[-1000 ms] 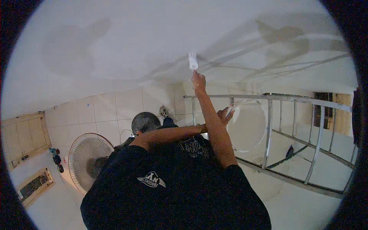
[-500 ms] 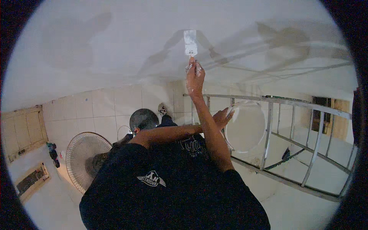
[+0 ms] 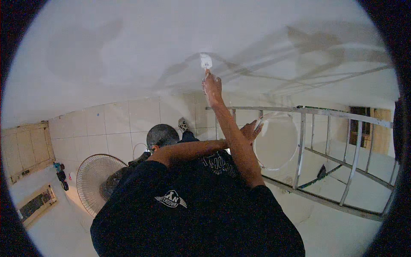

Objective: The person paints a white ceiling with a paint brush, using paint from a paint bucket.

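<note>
My right hand (image 3: 212, 87), spotted with white, is closed around the handle of a putty knife (image 3: 206, 61). Its wide blade, coated white, lies against or very close to the pale wall (image 3: 141, 47). Crossing below the right forearm, my left arm reaches to the right. My left hand (image 3: 248, 132) grips the near left rim of a round white bucket (image 3: 276, 141), whose inside looks pale; how far the fingers wrap over the rim is hard to see.
A metal ladder (image 3: 302, 145) stretches across the right side around the bucket. On the left are a round fan (image 3: 96, 182) and a dark round object (image 3: 162, 135) beside a patterned shoe (image 3: 183, 124). A teal-and-black tool (image 3: 60, 173) lies farther left. Pale tiles (image 3: 117, 120) run below the wall.
My right hand and the putty knife have moved down the wall and slightly left. The blade appears shorter now. My left hand stays at the bucket rim.
</note>
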